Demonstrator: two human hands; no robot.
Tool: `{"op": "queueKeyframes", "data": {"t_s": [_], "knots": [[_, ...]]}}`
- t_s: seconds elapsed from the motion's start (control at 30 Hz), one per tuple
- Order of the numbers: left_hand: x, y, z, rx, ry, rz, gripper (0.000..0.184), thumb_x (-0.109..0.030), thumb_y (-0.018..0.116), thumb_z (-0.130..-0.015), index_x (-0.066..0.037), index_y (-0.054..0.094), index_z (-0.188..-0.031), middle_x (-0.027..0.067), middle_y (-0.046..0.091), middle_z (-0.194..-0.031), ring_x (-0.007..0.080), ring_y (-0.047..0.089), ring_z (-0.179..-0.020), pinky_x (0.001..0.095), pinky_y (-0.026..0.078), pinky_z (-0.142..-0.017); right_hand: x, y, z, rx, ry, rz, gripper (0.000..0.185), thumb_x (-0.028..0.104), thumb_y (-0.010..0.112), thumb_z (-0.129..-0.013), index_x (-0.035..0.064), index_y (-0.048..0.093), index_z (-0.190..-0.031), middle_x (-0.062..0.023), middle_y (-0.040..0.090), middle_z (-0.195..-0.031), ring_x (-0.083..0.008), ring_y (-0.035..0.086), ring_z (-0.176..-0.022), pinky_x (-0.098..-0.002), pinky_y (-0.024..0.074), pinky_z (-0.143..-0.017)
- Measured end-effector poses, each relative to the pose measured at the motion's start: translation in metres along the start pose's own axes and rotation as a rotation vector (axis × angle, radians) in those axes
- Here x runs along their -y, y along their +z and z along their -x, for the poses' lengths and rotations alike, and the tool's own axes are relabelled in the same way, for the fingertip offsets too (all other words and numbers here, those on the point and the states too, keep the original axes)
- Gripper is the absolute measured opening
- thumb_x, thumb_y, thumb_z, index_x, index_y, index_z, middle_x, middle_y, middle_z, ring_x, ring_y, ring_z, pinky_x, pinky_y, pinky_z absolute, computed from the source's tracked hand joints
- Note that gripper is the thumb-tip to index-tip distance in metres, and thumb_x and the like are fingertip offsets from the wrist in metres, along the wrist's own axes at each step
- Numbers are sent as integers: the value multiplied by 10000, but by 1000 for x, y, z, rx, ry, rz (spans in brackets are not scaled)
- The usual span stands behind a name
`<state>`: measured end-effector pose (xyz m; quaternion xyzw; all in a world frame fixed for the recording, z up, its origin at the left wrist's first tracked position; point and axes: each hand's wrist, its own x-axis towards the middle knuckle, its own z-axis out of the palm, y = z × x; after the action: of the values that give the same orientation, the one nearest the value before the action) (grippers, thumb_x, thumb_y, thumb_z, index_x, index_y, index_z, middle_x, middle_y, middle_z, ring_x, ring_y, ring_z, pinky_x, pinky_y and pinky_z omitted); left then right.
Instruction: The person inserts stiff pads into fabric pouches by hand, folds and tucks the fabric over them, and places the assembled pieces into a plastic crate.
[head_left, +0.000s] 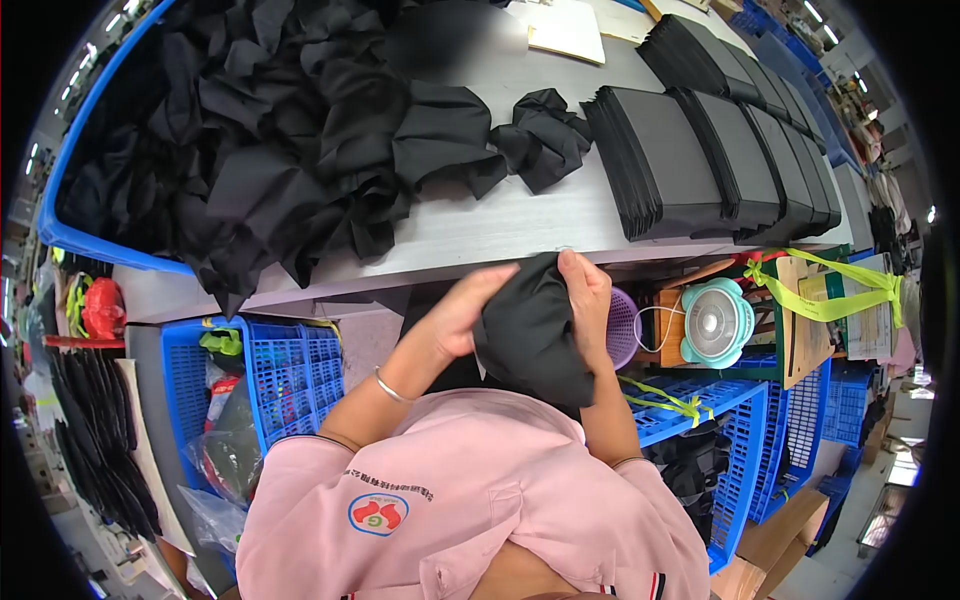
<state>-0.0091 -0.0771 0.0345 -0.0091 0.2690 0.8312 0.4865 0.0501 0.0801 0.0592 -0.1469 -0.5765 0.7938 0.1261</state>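
A crumpled black fabric piece (535, 335) is held up between my two hands, in front of my chest and below the table edge. My left hand (465, 310) presses along its left side, fingers stretched toward its top and partly hidden by the cloth. On the other side, my right hand (587, 295) grips the upper right edge, with the thumb near the top. One more loose black fabric piece (545, 140) lies crumpled on the table (450, 225), beyond my hands.
A large heap of black fabric pieces (270, 130) spills from a blue crate (75, 235) onto the table. Neat stacks of flat black pieces (660, 165) stand at right. Below are blue baskets (290, 375), a purple bin (622, 328) and a small green fan (718, 323).
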Motion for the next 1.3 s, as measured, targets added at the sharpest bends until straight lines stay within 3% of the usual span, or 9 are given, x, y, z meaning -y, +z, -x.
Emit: {"op": "queueKeyframes", "data": {"t_s": [0.23,0.4,0.57,0.7,0.77,0.87,0.97,1.1,1.3], "knots": [[69,-34,1,268,-376,135,371,-138,594,-978,36,543,-1301,96,642,-1222,151,646,-1051,289,518,-941,-65,18,-10,282,64,136,301,189,676,-952,35,608,-702,85,482,-646,-11,407,-615,-215,332,-525],[103,-26,-1,294,-368,169,364,-136,589,-979,33,543,-1298,94,638,-1226,154,637,-1067,292,505,-958,-127,37,26,501,526,83,328,279,673,-950,81,585,-704,61,491,-635,-24,434,-600,-258,356,-518],[60,-18,1,192,-63,-187,357,-134,585,-980,30,543,-1295,93,634,-1230,157,628,-1084,296,491,-975,-275,-26,49,394,341,-476,246,250,591,-986,32,643,-1085,-68,661,-967,-99,621,-777,-273,506,-667],[5,-10,8,66,373,-800,352,-133,581,-981,27,543,-1292,92,631,-1233,160,621,-1097,299,481,-989,-94,-39,17,-80,396,68,281,196,504,-1011,-18,613,-1157,-131,630,-1121,-167,628,-967,-294,515,-838],[-10,3,9,32,609,-1160,349,-132,579,-982,26,543,-1291,91,629,-1234,161,617,-1104,300,476,-996,-66,-54,12,-131,90,-50,237,150,561,-976,-31,636,-1109,-124,630,-1072,-185,628,-941,-277,501,-833],[-15,26,1,19,851,-1579,345,-130,576,-982,25,543,-1289,90,627,-1237,163,612,-1113,302,468,-1006,-27,-40,7,-16,-278,408,189,113,598,-949,-44,656,-1038,-100,634,-988,-157,619,-918,-260,474,-841],[-19,35,-5,-13,939,-1728,341,-129,573,-983,23,543,-1287,89,624,-1239,165,607,-1123,304,460,-1016,-23,-26,7,194,-10,327,214,94,635,-919,-39,679,-1081,-97,640,-1152,-166,593,-1045,-302,429,-958],[-26,3,-4,-35,686,-1222,393,-142,580,-984,24,517,-1334,92,620,-1266,157,591,-1137,288,451,-1007,1,-27,15,353,103,-505,310,72,679,-884,-69,650,-1158,-80,642,-1183,-143,600,-1067,-296,443,-963],[21,-36,-3,159,133,-284,385,-125,561,-986,22,507,-1338,97,606,-1269,170,570,-1158,293,432,-1024,-1,-41,-28,190,161,-260,287,194,622,-967,-4,653,-1171,-114,645,-1215,-206,608,-1117,-334,438,-1002]]}}
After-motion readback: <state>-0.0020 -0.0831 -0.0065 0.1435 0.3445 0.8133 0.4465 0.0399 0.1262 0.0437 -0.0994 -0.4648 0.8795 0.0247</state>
